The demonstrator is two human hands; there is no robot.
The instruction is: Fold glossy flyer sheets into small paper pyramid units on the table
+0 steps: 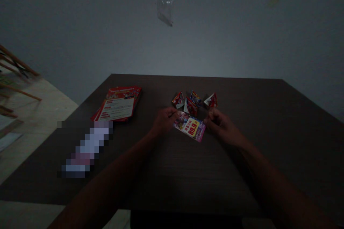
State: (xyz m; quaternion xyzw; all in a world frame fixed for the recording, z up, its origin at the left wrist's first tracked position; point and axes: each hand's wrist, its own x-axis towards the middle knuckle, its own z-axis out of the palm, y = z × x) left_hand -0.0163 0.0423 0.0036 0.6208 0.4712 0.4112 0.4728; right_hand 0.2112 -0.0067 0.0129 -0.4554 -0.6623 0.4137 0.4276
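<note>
A small printed leaflet (189, 126) with a yellow price patch reading 89.9 is held at a slant above the dark table. My left hand (165, 121) pinches its left corner between thumb and fingers. At the upper right corner, the closed fingertips of my right hand (221, 123) grip the same leaflet; the exact contact is dim. Just beyond it stand several folded paper shapes with pointed tops: a red and white one (178, 100), another red one (190, 106), a blue one (196, 97) and a white and red one (211, 100) nearest my right hand.
A loose stack of red printed sheets (118, 104) lies on the table (268, 171) at the left. In front of it is a pixelated, pale oblong item (90, 148). A grey wall (188, 50) rises behind the table, with clear plastic (166, 3) hanging on it. Wooden legs (20, 91) stand at far left.
</note>
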